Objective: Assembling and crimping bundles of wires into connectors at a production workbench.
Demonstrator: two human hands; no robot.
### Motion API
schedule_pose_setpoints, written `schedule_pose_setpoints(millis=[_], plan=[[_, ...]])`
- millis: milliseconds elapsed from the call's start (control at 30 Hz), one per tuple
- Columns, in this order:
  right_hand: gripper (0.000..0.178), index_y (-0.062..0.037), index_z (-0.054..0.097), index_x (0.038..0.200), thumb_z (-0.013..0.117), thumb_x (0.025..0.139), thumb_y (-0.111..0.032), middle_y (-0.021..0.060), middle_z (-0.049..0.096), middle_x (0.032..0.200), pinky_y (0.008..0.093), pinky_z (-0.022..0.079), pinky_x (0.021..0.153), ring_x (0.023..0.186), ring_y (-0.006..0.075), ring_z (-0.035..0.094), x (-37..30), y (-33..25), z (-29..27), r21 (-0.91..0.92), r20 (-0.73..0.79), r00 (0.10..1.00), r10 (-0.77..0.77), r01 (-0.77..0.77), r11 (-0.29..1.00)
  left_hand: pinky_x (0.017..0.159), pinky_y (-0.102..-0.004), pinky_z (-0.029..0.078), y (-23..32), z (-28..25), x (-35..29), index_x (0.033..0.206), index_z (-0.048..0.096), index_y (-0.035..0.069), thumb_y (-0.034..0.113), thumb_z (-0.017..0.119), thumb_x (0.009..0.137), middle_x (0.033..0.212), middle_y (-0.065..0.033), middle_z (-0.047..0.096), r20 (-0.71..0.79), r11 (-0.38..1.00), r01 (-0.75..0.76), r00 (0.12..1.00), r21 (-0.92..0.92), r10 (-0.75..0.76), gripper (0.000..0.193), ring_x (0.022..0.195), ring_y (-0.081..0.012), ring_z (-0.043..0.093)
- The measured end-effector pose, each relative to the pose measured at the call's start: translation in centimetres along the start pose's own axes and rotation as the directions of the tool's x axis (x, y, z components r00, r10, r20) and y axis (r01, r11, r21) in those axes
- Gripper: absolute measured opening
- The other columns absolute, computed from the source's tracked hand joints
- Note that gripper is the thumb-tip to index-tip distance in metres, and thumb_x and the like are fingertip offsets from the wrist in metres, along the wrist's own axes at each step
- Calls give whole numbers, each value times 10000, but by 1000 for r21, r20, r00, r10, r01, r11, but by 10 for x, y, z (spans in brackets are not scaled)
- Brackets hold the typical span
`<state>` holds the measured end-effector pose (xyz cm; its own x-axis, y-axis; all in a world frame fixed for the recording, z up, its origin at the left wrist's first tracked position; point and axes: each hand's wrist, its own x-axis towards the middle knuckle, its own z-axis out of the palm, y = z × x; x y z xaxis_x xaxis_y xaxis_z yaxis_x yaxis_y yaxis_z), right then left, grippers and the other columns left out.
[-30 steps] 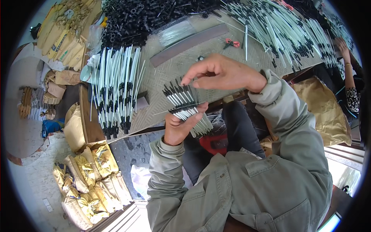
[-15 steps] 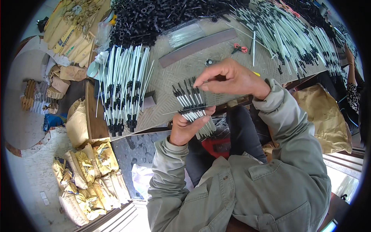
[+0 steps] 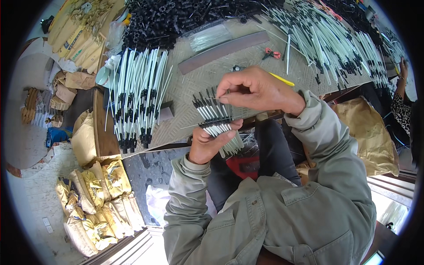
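My left hand (image 3: 206, 145) is closed around a fanned bundle of white rods with black fittings (image 3: 215, 129), held over the table's front edge with the black tips pointing away from me. A thin wire (image 3: 190, 127) lies across the bundle at its middle black joints. My right hand (image 3: 260, 91) is at the far right end of the fan, thumb and forefinger pinched together beside the black tips. Whatever sits between these fingertips is too fine to make out.
Left on the table (image 3: 183, 92) lies a stack of white-and-black rods (image 3: 139, 95); a larger heap (image 3: 324, 44) is at right. Behind are black parts (image 3: 176, 17), a brown bar (image 3: 223, 52), red-handled scissors (image 3: 271, 54) and a yellow-handled tool (image 3: 282, 79). Another person's arm (image 3: 401, 81) shows far right.
The whole view has shifted slightly. My right hand has drawn a little left along the tips, and more of the yellow handle shows behind it. My left hand keeps its hold.
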<state>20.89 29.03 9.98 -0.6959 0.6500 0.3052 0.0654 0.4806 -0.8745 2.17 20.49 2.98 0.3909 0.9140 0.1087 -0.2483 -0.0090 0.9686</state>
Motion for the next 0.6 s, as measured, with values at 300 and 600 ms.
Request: schedule_pose_setpoints(millis=[300,600], plan=[[70,14,578,840,597,804,-44,13,568,662,203,368,540,605,37,481,9,1,-5,98,73,993,-89,82,992,891,-306,437,-1,0,-1,1038,601,-45,-36,560,826,1034,-126,622,9,999,6,1000,-47,-6,216,985,-180,576],[48,-7,579,826,597,800,-43,34,560,657,233,371,518,579,81,507,9,-15,-12,-211,127,988,-83,109,971,892,-308,437,-2,-3,-3,1025,605,-47,-40,559,824,1032,-130,620,22,1000,13,1000,-15,-13,206,988,-187,575]])
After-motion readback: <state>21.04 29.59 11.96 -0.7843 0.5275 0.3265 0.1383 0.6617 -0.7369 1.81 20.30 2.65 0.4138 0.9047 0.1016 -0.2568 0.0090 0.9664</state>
